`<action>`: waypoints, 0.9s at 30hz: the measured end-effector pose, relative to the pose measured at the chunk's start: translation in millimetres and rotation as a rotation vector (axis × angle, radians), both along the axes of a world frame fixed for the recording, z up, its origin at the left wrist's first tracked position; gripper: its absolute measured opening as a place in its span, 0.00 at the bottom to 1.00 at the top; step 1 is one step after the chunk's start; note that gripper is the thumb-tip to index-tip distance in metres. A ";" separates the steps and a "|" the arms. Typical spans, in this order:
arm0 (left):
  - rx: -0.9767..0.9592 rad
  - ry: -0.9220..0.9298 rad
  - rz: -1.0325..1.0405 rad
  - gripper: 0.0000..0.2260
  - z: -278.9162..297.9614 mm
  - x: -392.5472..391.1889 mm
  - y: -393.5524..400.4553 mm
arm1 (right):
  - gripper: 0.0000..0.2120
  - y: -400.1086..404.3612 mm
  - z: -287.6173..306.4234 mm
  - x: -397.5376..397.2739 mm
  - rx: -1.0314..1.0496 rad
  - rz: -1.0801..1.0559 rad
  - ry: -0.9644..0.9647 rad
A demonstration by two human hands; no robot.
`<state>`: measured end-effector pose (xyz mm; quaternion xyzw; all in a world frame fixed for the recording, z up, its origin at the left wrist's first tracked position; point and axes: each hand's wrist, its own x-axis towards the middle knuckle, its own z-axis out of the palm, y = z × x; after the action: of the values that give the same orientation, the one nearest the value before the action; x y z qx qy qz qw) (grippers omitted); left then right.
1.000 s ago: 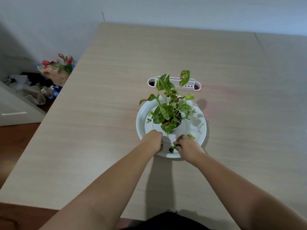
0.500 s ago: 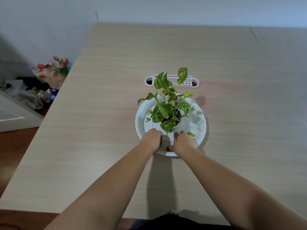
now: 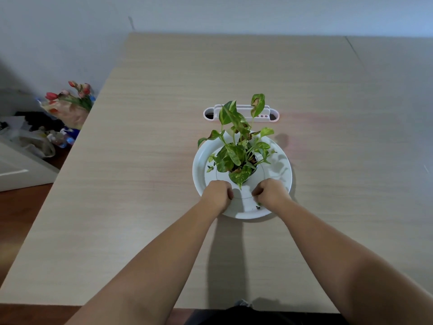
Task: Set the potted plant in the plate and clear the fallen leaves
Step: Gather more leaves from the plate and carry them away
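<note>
The potted plant (image 3: 234, 153), green variegated leaves in a small white pot, stands upright in the middle of the white plate (image 3: 198, 174) on the wooden table (image 3: 140, 160). My left hand (image 3: 216, 192) is a closed fist on the plate's near-left part, just left of the pot. My right hand (image 3: 269, 192) is a closed fist on the near-right part, and a bit of green fallen leaf (image 3: 258, 204) shows under it. A few small leaf bits (image 3: 210, 168) lie on the plate's left side. What my left fist holds is hidden.
A white oblong desk organiser (image 3: 209, 114) lies just behind the plate. Off the table's left edge, on the floor, are a tulip bouquet (image 3: 70, 102), bags and clutter (image 3: 35, 141), and a white cabinet (image 3: 14, 170). The wall runs along the table's far edge.
My right hand has slid right across the plate's near side, over the spot where a loose leaf lay. The left fist has stayed put.
</note>
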<state>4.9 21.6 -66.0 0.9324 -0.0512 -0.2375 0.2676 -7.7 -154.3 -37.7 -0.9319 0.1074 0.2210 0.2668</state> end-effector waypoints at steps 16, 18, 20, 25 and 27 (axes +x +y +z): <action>-0.693 0.325 0.369 0.08 32.4 -66.3 -101.6 | 0.05 -78.7 15.5 -88.0 1.254 -1.070 -0.129; -0.682 0.342 0.288 0.08 35.8 -78.5 -123.7 | 0.06 -97.1 15.9 -113.6 1.282 -1.117 -0.153; -0.672 0.370 0.222 0.09 38.5 -93.7 -148.0 | 0.06 -119.8 15.2 -141.9 1.287 -1.170 -0.183; -0.609 0.444 0.083 0.10 38.1 -147.5 -220.2 | 0.06 -186.1 10.6 -224.3 1.270 -1.319 -0.256; -0.569 0.462 0.015 0.10 35.8 -173.9 -250.0 | 0.05 -211.1 7.0 -258.5 1.244 -1.388 -0.296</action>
<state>-169.1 -228.4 -30.2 0.7426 -0.0465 -0.4163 0.5225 -266.1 -365.3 -30.7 -0.3687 0.4660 -0.0902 0.7992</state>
